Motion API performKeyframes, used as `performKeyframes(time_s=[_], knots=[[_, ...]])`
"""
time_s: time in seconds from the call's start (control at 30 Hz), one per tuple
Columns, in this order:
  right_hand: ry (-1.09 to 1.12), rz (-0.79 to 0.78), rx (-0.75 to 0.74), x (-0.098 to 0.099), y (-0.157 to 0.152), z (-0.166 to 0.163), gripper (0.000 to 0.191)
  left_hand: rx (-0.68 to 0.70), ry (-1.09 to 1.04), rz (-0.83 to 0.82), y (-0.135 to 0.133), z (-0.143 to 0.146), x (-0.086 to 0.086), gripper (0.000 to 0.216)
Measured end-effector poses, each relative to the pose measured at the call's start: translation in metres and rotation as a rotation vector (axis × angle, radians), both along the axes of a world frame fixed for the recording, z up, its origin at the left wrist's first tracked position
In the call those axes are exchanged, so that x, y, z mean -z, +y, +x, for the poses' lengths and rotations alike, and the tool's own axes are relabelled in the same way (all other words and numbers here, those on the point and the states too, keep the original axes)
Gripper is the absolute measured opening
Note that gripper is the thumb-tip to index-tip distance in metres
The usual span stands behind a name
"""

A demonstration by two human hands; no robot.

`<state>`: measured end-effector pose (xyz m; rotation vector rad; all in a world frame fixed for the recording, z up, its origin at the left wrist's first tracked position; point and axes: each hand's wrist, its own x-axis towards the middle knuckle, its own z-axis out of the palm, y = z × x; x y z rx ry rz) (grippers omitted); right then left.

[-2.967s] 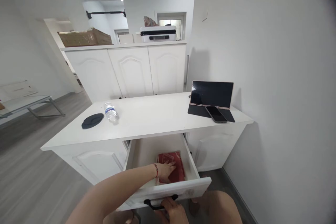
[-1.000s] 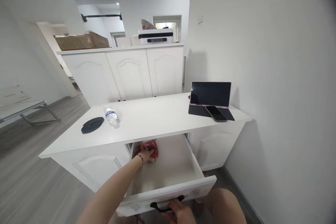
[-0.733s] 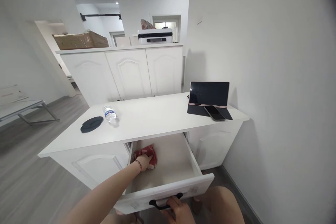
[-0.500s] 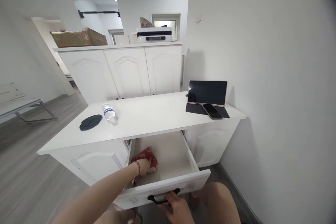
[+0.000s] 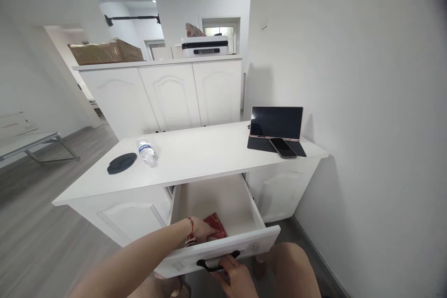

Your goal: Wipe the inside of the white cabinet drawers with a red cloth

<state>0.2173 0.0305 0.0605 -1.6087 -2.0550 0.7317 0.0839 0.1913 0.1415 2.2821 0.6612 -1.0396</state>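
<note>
Inside the pulled-out white drawer, my left hand presses a folded red cloth against the bottom, close behind the front panel. Its fingers are closed on the cloth, and the drawer front partly hides them. A red bracelet circles that wrist. Below, my right hand grips the black handle on the drawer front, its fingers hooked over the right part.
On the white countertop lie a clear water bottle and a dark round mat at left. A tablet stands at right with a phone before it. My knee is right of the drawer.
My left hand has slid the red cloth rightward and nearer to the drawer front. My right hand stays on the handle, and the drawer's opening looks the same.
</note>
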Motion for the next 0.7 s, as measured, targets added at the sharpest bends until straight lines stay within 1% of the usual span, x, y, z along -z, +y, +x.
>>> performKeyframes(time_s=[0.1,0.17,0.23,0.37,0.5,0.6,0.7], knots=[[0.006,0.029,-0.001,0.006,0.000,0.000,0.011,0.017,0.061,-0.095,0.003,0.019,-0.001,0.081],[0.003,0.087,-0.005,0.013,0.001,-0.001,0.010,0.017,0.092,-0.148,0.007,0.033,0.004,0.077],[-0.011,0.149,-0.006,0.022,0.003,-0.001,0.010,0.038,0.048,-0.154,0.011,0.047,0.014,0.073],[-0.038,0.263,-0.032,0.047,0.008,-0.002,0.013,0.061,0.002,-0.081,0.018,0.076,0.032,0.073],[-0.055,0.352,-0.033,0.070,0.012,-0.002,0.016,0.131,-0.038,0.002,0.019,0.105,0.037,0.090],[-0.067,0.368,-0.040,0.076,0.013,-0.003,0.017,0.127,-0.039,0.136,0.019,0.119,0.036,0.094],[-0.078,0.374,-0.045,0.072,0.012,-0.003,0.018,0.069,-0.058,0.240,0.020,0.122,0.035,0.081]])
